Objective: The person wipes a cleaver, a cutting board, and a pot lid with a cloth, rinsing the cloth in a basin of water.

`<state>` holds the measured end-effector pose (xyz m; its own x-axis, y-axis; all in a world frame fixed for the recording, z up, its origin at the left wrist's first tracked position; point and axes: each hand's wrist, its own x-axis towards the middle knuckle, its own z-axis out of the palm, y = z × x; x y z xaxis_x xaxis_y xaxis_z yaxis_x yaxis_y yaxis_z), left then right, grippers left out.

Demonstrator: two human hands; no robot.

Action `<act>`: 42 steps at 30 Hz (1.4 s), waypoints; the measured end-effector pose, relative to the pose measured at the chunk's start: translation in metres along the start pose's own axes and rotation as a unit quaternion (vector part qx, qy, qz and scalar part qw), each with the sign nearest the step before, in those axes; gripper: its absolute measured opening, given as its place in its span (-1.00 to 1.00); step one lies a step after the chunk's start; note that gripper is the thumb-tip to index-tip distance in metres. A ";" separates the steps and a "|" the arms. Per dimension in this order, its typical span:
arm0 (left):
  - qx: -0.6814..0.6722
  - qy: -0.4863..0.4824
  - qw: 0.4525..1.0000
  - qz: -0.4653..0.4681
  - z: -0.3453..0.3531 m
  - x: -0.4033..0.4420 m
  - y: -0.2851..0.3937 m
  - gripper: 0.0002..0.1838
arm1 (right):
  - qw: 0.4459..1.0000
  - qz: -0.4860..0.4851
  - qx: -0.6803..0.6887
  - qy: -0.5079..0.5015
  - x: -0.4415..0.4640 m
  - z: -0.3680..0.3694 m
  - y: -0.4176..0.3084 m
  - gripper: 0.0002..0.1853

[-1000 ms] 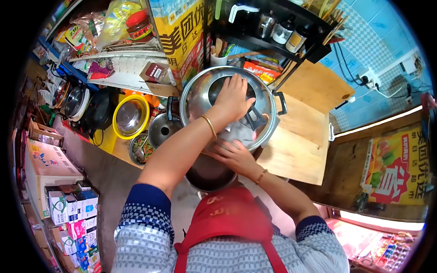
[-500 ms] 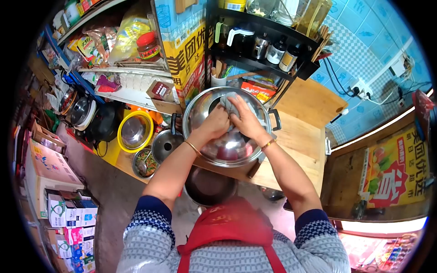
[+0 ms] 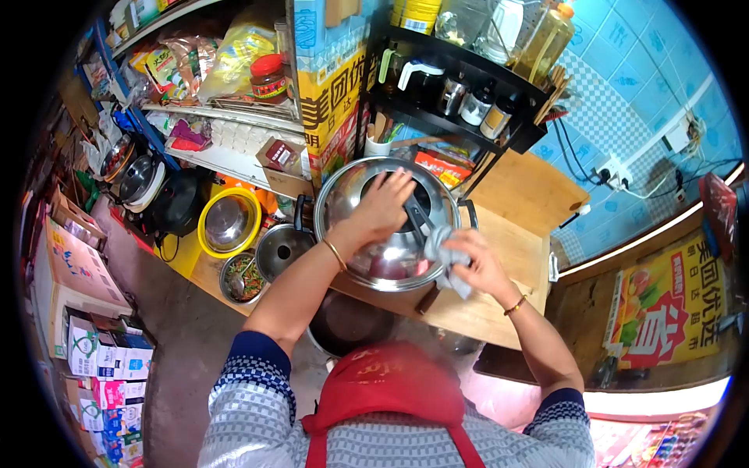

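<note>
A large steel pot with a shiny domed lid (image 3: 390,261) stands on the wooden counter in front of me. My left hand (image 3: 373,209) lies over the middle of the lid, fingers stretched out beside the black lid handle (image 3: 418,214); whatever is under the palm is hidden. At the lid's right rim my right hand (image 3: 481,265) grips a crumpled grey cloth (image 3: 448,253), part of which hangs below the fingers. Black side handles (image 3: 303,212) stick out from the pot.
Left of the pot are a smaller lid (image 3: 279,251), a bowl of chopped food with a spoon (image 3: 243,278) and a yellow basin (image 3: 253,204). A dark wok (image 3: 351,321) sits below the counter edge. A black rack (image 3: 437,101) of bottles and jars stands behind.
Both hands were together on the cloth over the lid's middle. Now the right hand has pulled away to the lower right with the cloth, and the left hand stays on the lid, fingers extended.
</note>
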<state>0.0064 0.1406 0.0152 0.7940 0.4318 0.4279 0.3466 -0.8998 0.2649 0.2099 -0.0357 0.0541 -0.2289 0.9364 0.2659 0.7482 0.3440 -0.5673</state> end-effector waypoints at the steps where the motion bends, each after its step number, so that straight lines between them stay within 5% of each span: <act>1: 0.000 0.031 0.999 0.033 0.000 -0.001 0.008 -0.37 | 0.997 0.011 0.015 0.079 0.008 0.001 0.015 -0.53; 2: -0.031 0.075 0.995 0.063 0.008 -0.003 0.012 -0.39 | 0.985 0.028 0.077 0.155 0.024 0.005 0.031 -0.57; 5: -0.075 0.045 0.995 0.038 0.027 -0.016 0.031 -0.37 | 0.985 0.082 0.075 0.133 0.070 0.028 0.081 -0.64; 6: -0.107 0.063 0.992 0.022 0.027 -0.019 0.037 -0.35 | 0.982 0.145 0.116 0.017 0.082 0.039 0.107 -0.60; 7: -0.139 0.080 0.987 0.007 0.025 -0.021 0.043 -0.34 | 0.966 0.147 0.214 0.009 0.096 0.044 0.125 -0.55; 10: -0.128 0.075 0.988 -0.042 0.026 -0.013 0.055 -0.32 | 0.992 0.086 0.038 -0.087 0.154 0.043 0.143 -0.48; 15: -0.118 0.105 0.986 -0.046 0.035 -0.014 0.058 -0.39 | 0.963 -0.115 -0.032 -0.240 0.261 0.073 0.093 -0.50; 18: -0.137 0.120 0.981 -0.066 0.037 -0.015 0.059 -0.44 | 0.870 -0.322 0.051 -0.369 0.298 0.132 0.057 -0.57; 20: -0.116 0.118 0.984 -0.070 0.038 -0.015 0.059 -0.48 | 0.789 -0.365 -0.033 -0.493 0.294 0.158 0.009 -0.61; 23: -0.104 0.082 0.988 -0.078 0.043 -0.013 0.054 -0.48 | 0.748 -0.395 0.023 -0.533 0.305 0.179 0.010 -0.61; 26: -0.072 0.082 0.991 -0.075 0.046 -0.009 0.054 -0.51 | 0.855 -0.219 0.038 -0.469 0.333 0.164 0.062 -0.53; 30: -0.076 0.108 0.988 -0.081 0.052 -0.006 0.054 -0.53 | 0.917 0.021 0.148 -0.369 0.325 0.101 0.110 -0.49; 33: -0.090 0.111 0.987 -0.069 0.047 -0.006 0.054 -0.50 | 0.973 0.049 0.111 -0.194 0.283 0.078 0.167 -0.53; 36: -0.082 0.069 0.992 -0.066 0.042 -0.004 0.053 -0.46 | 0.984 0.074 0.074 -0.147 0.223 0.053 0.204 -0.47; 37: -0.078 0.060 0.993 -0.068 0.041 -0.003 0.053 -0.45 | 0.959 0.242 0.110 -0.094 0.201 0.044 0.184 -0.47; 42: -0.088 0.088 0.991 -0.041 0.039 -0.007 0.054 -0.47 | 0.963 0.204 0.081 0.156 0.079 0.071 0.175 -0.44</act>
<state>0.0397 0.0864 -0.0074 0.6613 0.5216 0.5392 0.3018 -0.8430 0.4453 0.2784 0.1029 -0.0797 0.2801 0.9387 0.2012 0.6231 -0.0184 -0.7819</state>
